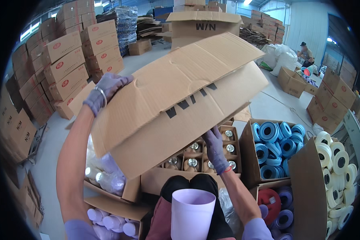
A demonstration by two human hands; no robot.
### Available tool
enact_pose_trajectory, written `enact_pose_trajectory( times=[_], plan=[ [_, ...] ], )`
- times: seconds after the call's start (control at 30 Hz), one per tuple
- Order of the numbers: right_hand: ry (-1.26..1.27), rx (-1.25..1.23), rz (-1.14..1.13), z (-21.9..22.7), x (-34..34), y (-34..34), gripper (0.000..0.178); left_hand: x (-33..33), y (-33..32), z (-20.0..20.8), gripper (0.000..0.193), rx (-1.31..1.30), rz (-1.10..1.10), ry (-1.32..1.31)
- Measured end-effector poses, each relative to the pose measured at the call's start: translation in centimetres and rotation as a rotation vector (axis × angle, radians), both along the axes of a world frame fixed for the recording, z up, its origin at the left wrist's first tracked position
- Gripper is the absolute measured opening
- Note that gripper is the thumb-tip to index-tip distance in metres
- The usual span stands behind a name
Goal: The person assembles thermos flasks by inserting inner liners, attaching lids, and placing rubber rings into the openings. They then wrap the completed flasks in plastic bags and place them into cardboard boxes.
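A large brown cardboard box [176,76] is held up and tilted in front of me, its long flap nearest. My left hand [108,90], in a grey-purple glove, is closed on the box's left edge. My right hand [215,150], gloved too, is closed at its lower edge; the fingertips are partly hidden behind the cardboard. Underneath stands an open divided carton [188,176], with silvery-topped rounded pieces [193,162] in its compartments; the raised box hides part of it. Between my legs sits a lilac plastic cylinder [193,214], open at the top.
To the right are a carton of blue rings [269,132], a heap of cream rings [340,160] and a carton with purple rings [284,218]. At the left lie bagged pale pieces [110,176] and lilac bottle-shaped parts [114,222]. Stacked cartons [66,68] rise behind. A person [306,54] is far right.
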State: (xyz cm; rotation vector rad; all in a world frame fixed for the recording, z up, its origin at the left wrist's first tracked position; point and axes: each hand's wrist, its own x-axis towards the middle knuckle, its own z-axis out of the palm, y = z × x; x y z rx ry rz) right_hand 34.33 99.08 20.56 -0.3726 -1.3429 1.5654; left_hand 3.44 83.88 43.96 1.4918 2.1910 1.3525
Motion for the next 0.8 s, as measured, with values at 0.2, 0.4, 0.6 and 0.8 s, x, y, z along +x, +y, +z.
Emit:
enact_pose_trajectory(
  times=[0.2,0.4,0.6,0.8],
  plan=[
    [-0.032,0.519,-0.541,5.3,-3.1,3.4,0.042,6.7,-4.2,4.0,0.042,0.127,-0.015,0.077],
    [0.203,-0.323,0.419,3.8,-6.3,3.9,0.057,9.2,-3.0,7.3,0.055,-0.085,0.009,0.299],
    [0.067,-0.645,0.541,1.3,-9.3,0.6,0.072,0.0,-3.2,4.9,0.034,-0.014,0.309,0.775],
    [-0.072,-0.603,0.281,0.4,-3.7,4.7,0.076,17.7,-9.9,2.4,0.059,0.2,-0.439,1.017]
  ],
)
